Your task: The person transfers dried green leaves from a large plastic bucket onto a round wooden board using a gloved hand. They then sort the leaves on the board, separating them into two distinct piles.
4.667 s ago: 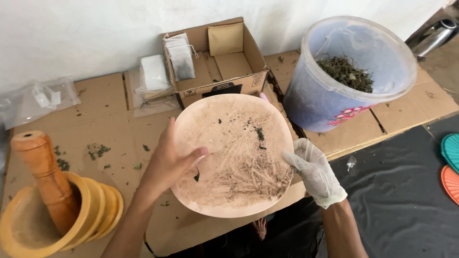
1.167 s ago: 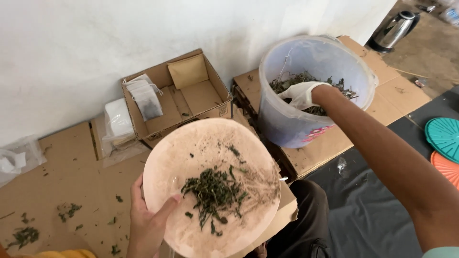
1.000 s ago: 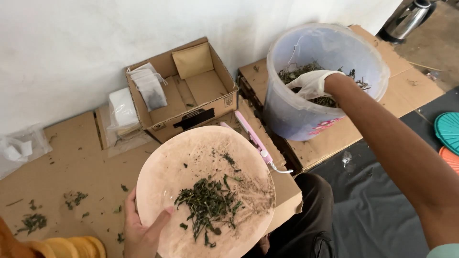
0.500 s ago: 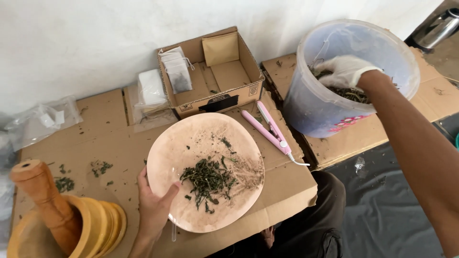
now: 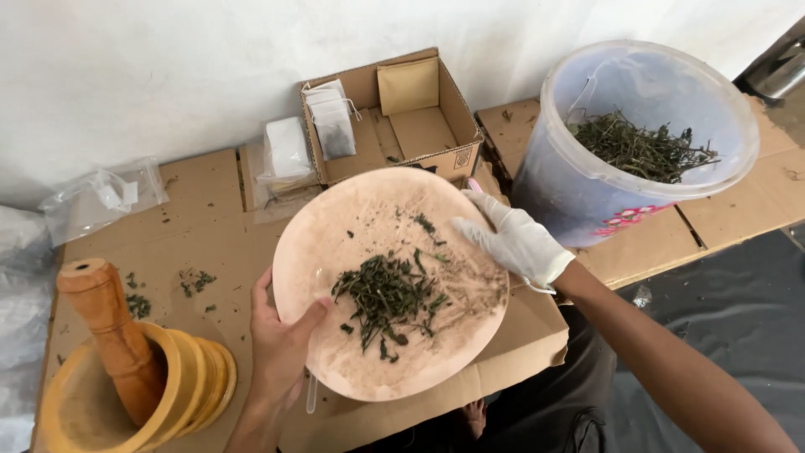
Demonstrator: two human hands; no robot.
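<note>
My right hand (image 5: 513,242) wears a white glove, its fingers (image 5: 470,228) spread wide and flat with nothing between them, resting on the upper right part of the round pinkish plate (image 5: 369,222). Just below and left of those fingertips lies the heap of dried green leaves (image 5: 387,295), gathered near the plate's middle, with a few loose bits up nearer my glove. My left hand (image 5: 281,348) is bare and grips the plate's lower left rim, thumb (image 5: 309,317) over the top edge and pointing at the heap, the other fingers hidden underneath, so I cannot tell how they sit.

To do this well I judge I should keep the plate level with the left hand, since it hangs over the cardboard (image 5: 201,231) and tilting would let the leaves slide. The gloved fingers should sweep lightly, drawing strays toward the heap and not pressing them into dust.

Beyond my right hand, up and right, stands the clear plastic bucket (image 5: 587,197) with more leafy stems inside. Beyond the plate's far rim sits an open cardboard box (image 5: 423,130) with small paper sachets (image 5: 334,126). Left of my left hand stands a yellow wooden mortar (image 5: 180,390) with its pestle (image 5: 113,327) leaning inside, and scattered leaf crumbs (image 5: 194,282) above it.
</note>
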